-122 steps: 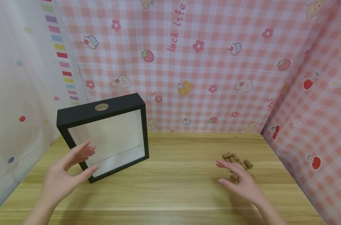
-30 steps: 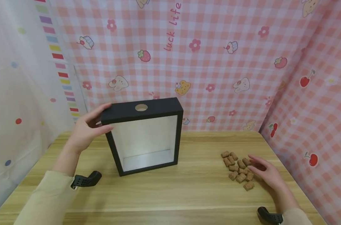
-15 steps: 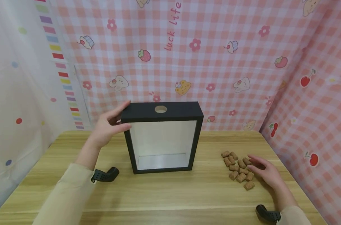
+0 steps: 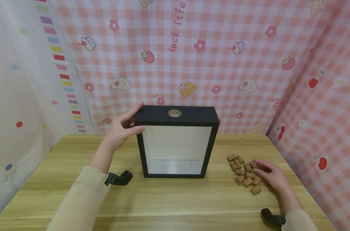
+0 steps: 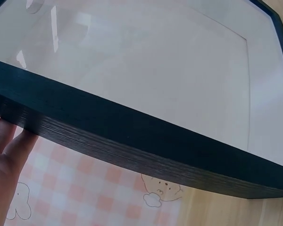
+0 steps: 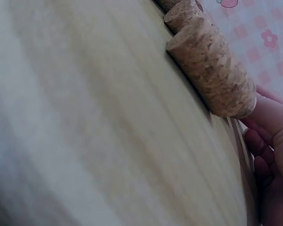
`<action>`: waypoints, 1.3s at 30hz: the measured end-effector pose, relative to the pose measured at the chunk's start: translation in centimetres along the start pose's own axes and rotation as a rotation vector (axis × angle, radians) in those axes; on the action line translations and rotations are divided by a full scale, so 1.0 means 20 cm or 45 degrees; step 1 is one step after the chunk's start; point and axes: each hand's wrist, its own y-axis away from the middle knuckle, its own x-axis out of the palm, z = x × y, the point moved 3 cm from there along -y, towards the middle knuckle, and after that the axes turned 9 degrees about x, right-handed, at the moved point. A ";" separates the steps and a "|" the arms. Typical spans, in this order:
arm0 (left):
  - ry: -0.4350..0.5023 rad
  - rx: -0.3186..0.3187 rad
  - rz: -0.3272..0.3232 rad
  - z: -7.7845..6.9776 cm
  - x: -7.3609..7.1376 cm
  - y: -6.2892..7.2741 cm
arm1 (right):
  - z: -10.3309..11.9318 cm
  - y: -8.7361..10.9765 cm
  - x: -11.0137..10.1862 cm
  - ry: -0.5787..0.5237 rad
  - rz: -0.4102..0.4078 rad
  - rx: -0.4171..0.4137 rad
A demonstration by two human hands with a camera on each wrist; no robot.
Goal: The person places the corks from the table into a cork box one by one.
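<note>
Black box (image 4: 176,144), head view: stood upright on the wood-grain worktop (image 4: 175,202), between its left and right edges and short of the back one, a round hole (image 4: 175,113) in its top.
Left hand (image 4: 117,133), head view: was clamped on the box's upper left corner, thumb at the front.
Corks (image 4: 248,167), head view: lay loosely clustered nearer the worktop's right edge.
Right hand (image 4: 274,176), head view: was well apart from the left, thumb and fingers parted at the cluster's right side.
Front pane (image 5: 155,70), left wrist view: caught glare, looking slick and perhaps breakable; the stiff black frame (image 5: 132,123), seemingly of modest weight, offered the surer hold at a corner.
Nearest cork (image 6: 212,70), right wrist view: ended right by the right hand, contact impossible to confirm; grainy, apparently light and firm, it looked best pinched round the middle, though liable to roll.
</note>
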 end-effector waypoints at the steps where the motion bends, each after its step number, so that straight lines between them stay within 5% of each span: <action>1: 0.008 0.005 -0.002 0.00 0.00 0.00 | 0.00 0.00 0.00 0.003 -0.001 0.000; 9: 0.017 0.030 -0.016 0.00 0.01 0.00 | -0.01 0.01 0.00 0.029 -0.053 -0.015; 22: -0.004 0.029 -0.027 0.00 0.01 0.01 | -0.01 0.03 -0.05 -0.207 -0.136 -0.123; 31: 0.003 0.045 -0.037 0.00 0.01 0.01 | 0.24 0.04 -0.15 -0.261 -0.244 -0.342; 39: 0.021 0.060 -0.049 -0.01 0.01 0.02 | 0.54 0.02 -0.17 -0.396 -0.199 -0.608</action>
